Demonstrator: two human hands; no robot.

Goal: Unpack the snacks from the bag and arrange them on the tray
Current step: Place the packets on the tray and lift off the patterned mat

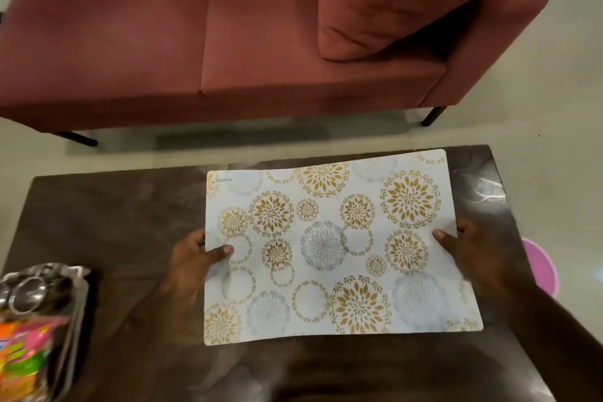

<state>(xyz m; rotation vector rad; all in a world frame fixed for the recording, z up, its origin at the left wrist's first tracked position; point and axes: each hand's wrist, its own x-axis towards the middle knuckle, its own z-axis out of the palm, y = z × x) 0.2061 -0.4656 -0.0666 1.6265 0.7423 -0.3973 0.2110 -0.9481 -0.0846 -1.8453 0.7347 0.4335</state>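
Note:
A white placemat (pixel 329 248) printed with gold and grey flower circles lies over the dark table (pixel 107 212). My left hand (pixel 192 263) grips its left edge, thumb on top. My right hand (pixel 470 251) grips its right edge the same way. At the lower left a steel tray (pixel 76 297) holds small steel bowls (pixel 27 294). A bright, multicoloured snack bag (pixel 24 359) lies on the tray's near part, cut off by the frame edge.
A pink sofa (pixel 261 42) with a loose cushion (pixel 385 3) stands beyond the table, on black legs. A strip of pale floor separates them. A pink round tub (pixel 540 266) sits on the floor off the table's right edge.

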